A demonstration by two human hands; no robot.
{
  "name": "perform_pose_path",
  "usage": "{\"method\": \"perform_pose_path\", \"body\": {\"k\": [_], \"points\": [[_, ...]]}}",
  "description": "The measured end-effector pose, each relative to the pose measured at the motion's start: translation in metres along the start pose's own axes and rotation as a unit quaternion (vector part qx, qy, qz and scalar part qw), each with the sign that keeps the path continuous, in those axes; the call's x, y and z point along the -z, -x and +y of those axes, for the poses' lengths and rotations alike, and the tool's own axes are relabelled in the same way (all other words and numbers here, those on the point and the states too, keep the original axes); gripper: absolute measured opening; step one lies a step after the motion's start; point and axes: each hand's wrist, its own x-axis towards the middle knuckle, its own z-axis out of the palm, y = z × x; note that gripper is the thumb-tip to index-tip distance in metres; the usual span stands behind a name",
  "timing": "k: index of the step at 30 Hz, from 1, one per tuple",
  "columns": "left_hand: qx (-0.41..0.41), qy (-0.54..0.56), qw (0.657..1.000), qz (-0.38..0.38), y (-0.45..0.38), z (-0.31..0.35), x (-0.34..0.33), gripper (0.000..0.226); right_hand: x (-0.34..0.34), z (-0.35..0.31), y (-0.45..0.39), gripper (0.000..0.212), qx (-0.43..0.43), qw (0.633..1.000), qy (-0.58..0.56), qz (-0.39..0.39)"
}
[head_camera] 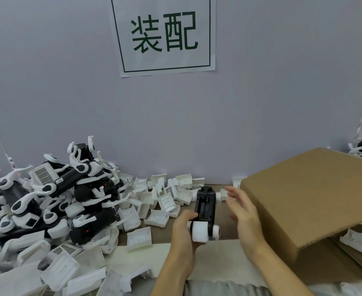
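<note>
**Two hands on one black body, bay uncovered**

Grey partition wall (69, 82) fills the upper frame, with a paper sign (165, 35) bearing two green characters at top centre. Cardboard box (308, 199) sits at right, tilted. Pile of assembled black-and-white units (47, 199) is heaped at left. Loose white covers (167, 201) lie scattered along the wall foot at centre.

Black body (204, 207) is at lower centre, over the bench (225, 231). Its long axis points at the wall, its open bay faces up, and a white roller block (200, 231) sits on the near end.

Left hand (182, 233) grips the body's near left side, thumb curled on the edge. Right hand (243, 212) is just right of the body, fingers spread and blurred, holding nothing.

Judgement: between fittings, with the bay apparently lacking its cover. The next move likely calls for the right hand to fetch one white cover, turn it to match, and seat it with the left holding the body level.
</note>
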Motion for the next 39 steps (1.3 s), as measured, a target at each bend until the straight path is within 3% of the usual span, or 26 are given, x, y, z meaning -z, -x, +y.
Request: {"method": "perform_pose_path", "body": {"k": [2,5,10,15,19,23,28,32,36,39], "points": [[0.028,0.012,0.998,-0.05,0.007,-0.022,-0.031,0.013,0.004,-0.001,-0.003,0.039,-0.025,0.997,-0.058,-0.034],[0.036,0.019,0.998,-0.051,0.004,-0.023,-0.04,0.017,0.006,-0.002,-0.005,0.038,-0.045,0.988,-0.101,-0.109],[0.052,0.064,0.996,-0.042,0.004,-0.021,-0.037,0.023,0.004,-0.003,-0.005,0.029,-0.082,0.993,-0.056,-0.068],[0.032,0.16,0.984,-0.076,0.002,-0.019,-0.034,0.052,0.0,-0.01,-0.004,0.042,-0.145,0.98,-0.137,-0.02],[0.013,0.297,0.949,-0.109,0.004,-0.015,-0.028,0.05,0.002,-0.018,0.0,0.047,-0.194,0.951,-0.231,-0.064],[0.002,0.33,0.94,-0.083,0.003,-0.014,-0.022,0.037,-0.002,-0.021,0.005,0.051,-0.225,0.922,-0.274,-0.154],[-0.001,0.366,0.929,-0.064,0.001,-0.014,-0.026,0.039,-0.007,-0.021,0.005,0.051,-0.238,0.908,-0.313,-0.144],[0.021,0.315,0.949,-0.02,-0.008,-0.02,-0.027,0.059,-0.01,-0.017,0.003,0.048,-0.235,0.904,-0.348,-0.082],[0.024,0.128,0.991,0.028,-0.015,-0.029,-0.033,0.034,-0.009,-0.01,0.001,0.044,-0.214,0.93,-0.297,-0.032],[-0.033,0.007,0.998,0.049,-0.014,-0.032,-0.037,0.03,-0.014,-0.006,0.002,0.061,-0.181,0.967,-0.177,-0.006]]}}
